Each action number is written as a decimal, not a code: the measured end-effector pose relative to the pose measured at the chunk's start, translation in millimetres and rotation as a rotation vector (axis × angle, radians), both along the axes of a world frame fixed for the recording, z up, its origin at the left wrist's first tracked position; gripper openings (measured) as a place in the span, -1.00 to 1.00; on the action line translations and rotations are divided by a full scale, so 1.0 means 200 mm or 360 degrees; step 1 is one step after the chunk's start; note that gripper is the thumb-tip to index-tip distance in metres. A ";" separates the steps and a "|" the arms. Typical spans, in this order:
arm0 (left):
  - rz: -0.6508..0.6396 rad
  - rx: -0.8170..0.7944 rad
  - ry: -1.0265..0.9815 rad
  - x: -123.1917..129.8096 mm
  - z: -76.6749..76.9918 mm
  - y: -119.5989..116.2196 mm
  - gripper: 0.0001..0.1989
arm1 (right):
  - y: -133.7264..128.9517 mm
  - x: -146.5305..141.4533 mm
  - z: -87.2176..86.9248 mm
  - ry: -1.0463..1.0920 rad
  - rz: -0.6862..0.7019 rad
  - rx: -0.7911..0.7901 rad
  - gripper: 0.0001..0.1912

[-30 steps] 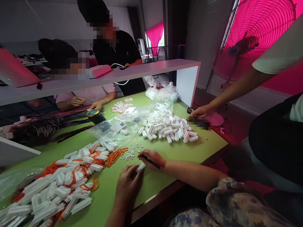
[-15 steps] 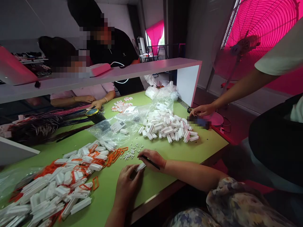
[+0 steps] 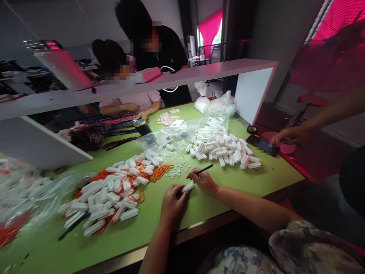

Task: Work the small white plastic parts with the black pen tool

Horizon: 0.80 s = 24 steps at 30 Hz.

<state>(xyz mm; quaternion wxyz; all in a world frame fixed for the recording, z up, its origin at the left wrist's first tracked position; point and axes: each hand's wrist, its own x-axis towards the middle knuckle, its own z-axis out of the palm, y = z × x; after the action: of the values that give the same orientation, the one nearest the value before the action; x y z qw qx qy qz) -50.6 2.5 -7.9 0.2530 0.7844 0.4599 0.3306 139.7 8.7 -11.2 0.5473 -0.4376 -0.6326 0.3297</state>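
My left hand (image 3: pixel 173 199) is closed on a white plastic connector housing (image 3: pixel 188 186) with rows of small holes, steadying it at the green tabletop. Over its far end, my right hand (image 3: pixel 204 182) grips a slim black tool (image 3: pixel 204 168), probably tweezers, whose handle end points up and right. The tool's tip is hidden by my fingers. Just beyond my hands lie many tiny white pegs (image 3: pixel 178 170). To the left is a heap of white connector housings (image 3: pixel 107 196) mixed with orange rectangular frames (image 3: pixel 161 172). Another pile of white housings (image 3: pixel 221 146) lies beyond my right hand.
A raised shelf (image 3: pixel 182 76) spans the table's back. Clear plastic bags (image 3: pixel 165 140), a black can (image 3: pixel 142 127) and wire bundles (image 3: pixel 94 131) lie beneath or before it. Two people are across the table. A co-worker's hand (image 3: pixel 288 136) reaches to a dark phone-like object at right.
The view has swung left, showing more bagged parts. My right hand has turned, so the black tool now points up and right instead of lying along the palm. The co-worker's arm has drawn right.
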 end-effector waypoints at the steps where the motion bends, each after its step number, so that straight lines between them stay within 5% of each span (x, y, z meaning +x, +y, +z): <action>1: 0.0010 -0.0009 -0.0003 0.00 0.00 0.00 -0.75 | 0.00 0.00 0.00 0.0018 0.0004 -0.0068 -0.61; 24: 0.0016 -0.0013 -0.0038 0.00 -0.05 0.00 -0.86 | -0.03 -0.02 -0.03 -0.0542 0.0053 -0.0030 -0.86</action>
<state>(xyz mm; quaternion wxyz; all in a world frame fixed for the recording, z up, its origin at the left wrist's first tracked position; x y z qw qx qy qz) -50.5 3.2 -17.2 0.2599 0.7770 0.4621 0.3393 136.1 2.5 -17.6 0.4227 -0.4818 -0.7202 0.2657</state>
